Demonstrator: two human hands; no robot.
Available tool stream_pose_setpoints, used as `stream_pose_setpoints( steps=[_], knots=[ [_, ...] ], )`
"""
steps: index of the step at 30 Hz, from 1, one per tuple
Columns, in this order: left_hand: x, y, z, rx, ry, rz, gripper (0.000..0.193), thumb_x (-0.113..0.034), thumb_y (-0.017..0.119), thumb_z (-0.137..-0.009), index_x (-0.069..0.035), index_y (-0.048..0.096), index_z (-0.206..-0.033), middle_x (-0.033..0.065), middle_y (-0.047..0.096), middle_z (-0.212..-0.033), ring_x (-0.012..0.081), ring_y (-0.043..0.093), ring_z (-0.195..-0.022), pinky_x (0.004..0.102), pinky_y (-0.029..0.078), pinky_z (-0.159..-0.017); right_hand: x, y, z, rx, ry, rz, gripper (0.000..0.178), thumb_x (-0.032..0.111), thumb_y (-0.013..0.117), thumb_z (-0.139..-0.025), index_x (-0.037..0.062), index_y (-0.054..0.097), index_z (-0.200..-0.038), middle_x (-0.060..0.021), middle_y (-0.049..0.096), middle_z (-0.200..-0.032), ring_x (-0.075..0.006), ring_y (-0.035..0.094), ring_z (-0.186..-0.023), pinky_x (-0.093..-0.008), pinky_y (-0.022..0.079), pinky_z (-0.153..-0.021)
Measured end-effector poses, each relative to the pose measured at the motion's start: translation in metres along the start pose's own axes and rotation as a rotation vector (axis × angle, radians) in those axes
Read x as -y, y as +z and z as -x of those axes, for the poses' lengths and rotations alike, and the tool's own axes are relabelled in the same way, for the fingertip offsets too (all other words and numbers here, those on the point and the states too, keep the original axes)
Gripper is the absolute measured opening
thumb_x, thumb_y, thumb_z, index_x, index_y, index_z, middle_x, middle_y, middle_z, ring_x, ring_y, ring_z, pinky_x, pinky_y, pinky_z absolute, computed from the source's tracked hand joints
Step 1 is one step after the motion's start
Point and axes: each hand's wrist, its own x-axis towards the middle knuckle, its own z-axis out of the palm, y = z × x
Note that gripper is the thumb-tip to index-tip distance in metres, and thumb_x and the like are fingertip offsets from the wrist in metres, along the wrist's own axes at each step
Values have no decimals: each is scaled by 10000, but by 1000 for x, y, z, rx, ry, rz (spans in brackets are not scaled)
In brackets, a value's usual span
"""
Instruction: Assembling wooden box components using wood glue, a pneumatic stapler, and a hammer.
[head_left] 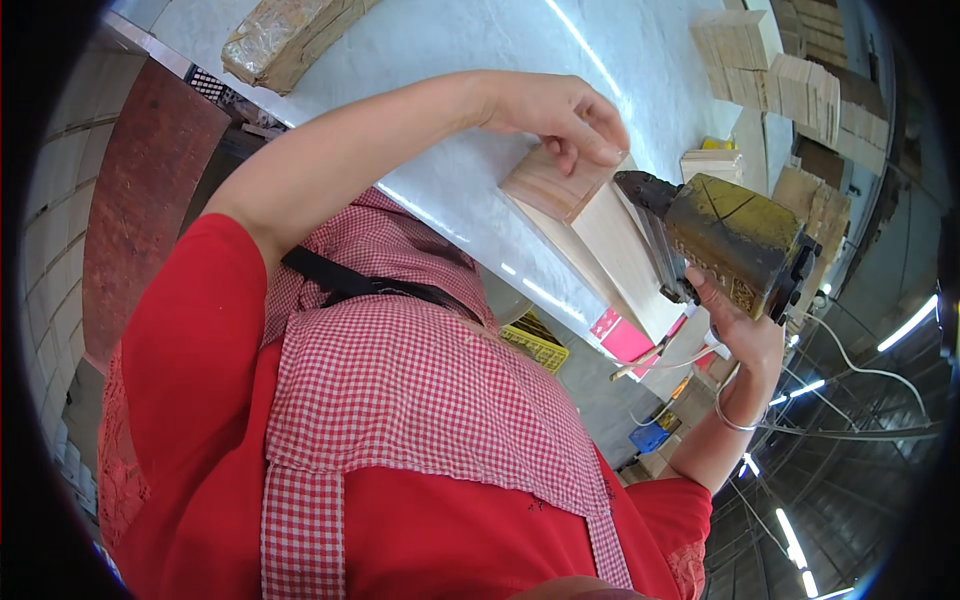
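My left hand is closed at the edge of a small reddish-brown wooden panel, its thumb and forefinger pinched near the panel's corner. That panel lies across one end of a long, pale wooden box-like piece on the table. A worn yellow-and-black nail gun is gripped in my right hand, its dark nose close to the panel's corner beside my left fingertips. Whether the nose touches the wood cannot be made out. Part of the right fingers is hidden behind the tool.
The grey-white tabletop carries a plastic-wrapped brown package at the far left. Stacks of wooden boards stand at the far right. A pale air hose trails by my right wrist. Below the table edge is a yellow crate.
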Motion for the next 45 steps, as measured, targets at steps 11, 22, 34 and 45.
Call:
stream_pose_setpoints(
  steps=[11,22,34,45],
  knots=[
    [-8,31,36,-209,314,-659,927,-394,890,-552,-79,496,-1330,119,535,-1242,284,471,-1184,391,401,-1029,6,3,0,-11,-74,-54,387,132,843,-767,-25,663,-1071,-121,720,-1037,-197,681,-896,-338,539,-805],
    [-4,26,28,-173,299,-666,912,-319,905,-510,-113,495,-1298,74,504,-1245,256,461,-1204,379,384,-1052,-2,6,0,-64,-122,-196,403,112,847,-758,-35,647,-1075,-112,717,-1023,-182,670,-897,-328,534,-803],
    [2,27,27,-172,330,-545,932,-271,921,-497,-91,486,-1301,73,488,-1246,240,464,-1215,372,373,-1076,-7,3,-11,-135,-136,-166,264,185,783,-852,18,697,-1037,21,610,-685,-35,400,-429,-215,283,-392],
    [3,27,28,-179,347,-542,955,-273,923,-498,-96,478,-1323,72,488,-1253,241,466,-1224,379,379,-1078,3,-3,-14,-85,-8,-190,456,127,856,-758,-31,642,-1128,-100,707,-1064,-169,647,-939,-319,517,-843]
  ],
)
